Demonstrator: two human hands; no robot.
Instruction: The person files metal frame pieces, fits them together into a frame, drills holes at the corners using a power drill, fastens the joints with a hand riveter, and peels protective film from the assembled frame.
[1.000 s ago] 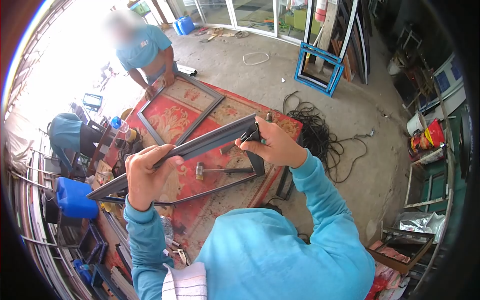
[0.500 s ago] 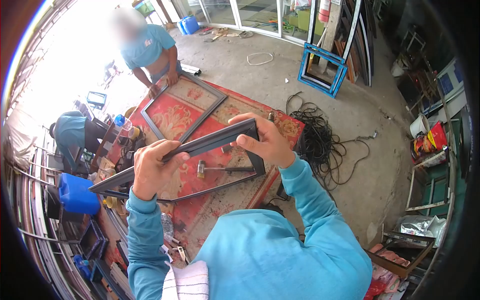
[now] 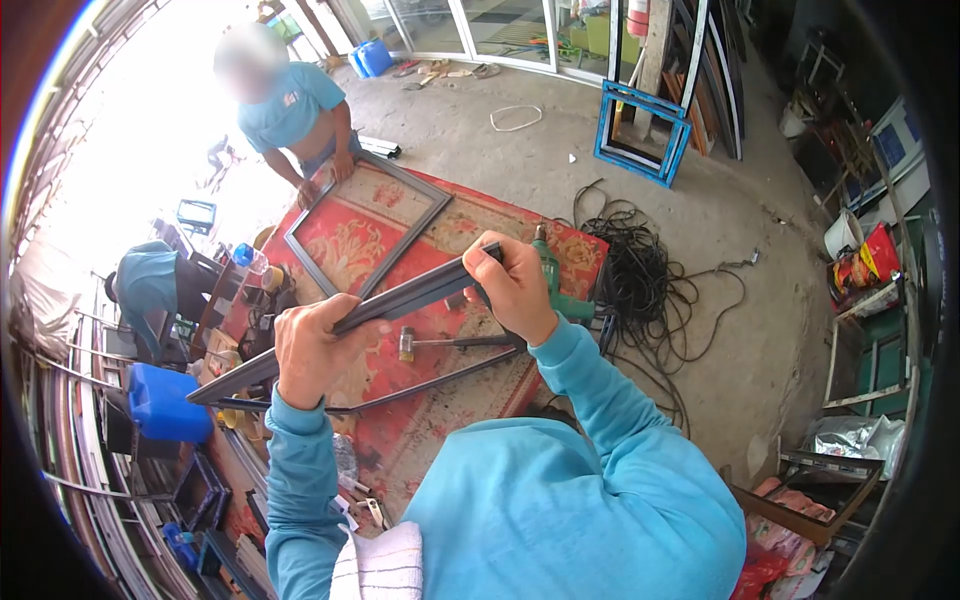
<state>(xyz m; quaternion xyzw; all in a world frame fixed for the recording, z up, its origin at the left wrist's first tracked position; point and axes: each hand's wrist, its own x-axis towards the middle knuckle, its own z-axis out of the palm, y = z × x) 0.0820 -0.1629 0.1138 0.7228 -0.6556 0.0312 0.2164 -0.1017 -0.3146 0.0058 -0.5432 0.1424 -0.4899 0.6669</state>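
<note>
A dark grey metal frame (image 3: 420, 290) is held up over the red patterned carpet (image 3: 400, 445), its upper bar slanting up to the right. My left hand (image 3: 318, 345) grips that bar left of its middle, thumb on the near side. At the bar's right end my right hand (image 3: 512, 285) is closed around the corner, fingers bent over it. A hammer (image 3: 407, 343) lies on the carpet beneath the frame. Just beyond my right hand is a green power drill (image 3: 550, 262), partly hidden by it.
Across the carpet a person (image 3: 290, 110) holds another grey frame (image 3: 408, 240). A second person (image 3: 150, 285) bends at the left. Tangled black cable (image 3: 640, 265) lies right of the carpet. Blue frames (image 3: 642, 135) stand behind. A blue jerrycan (image 3: 168, 402) is at left.
My right hand has closed over the frame's corner, its fingers more bent than before. The green drill has come into fuller view beside it. My left hand keeps its grip on the bar.
</note>
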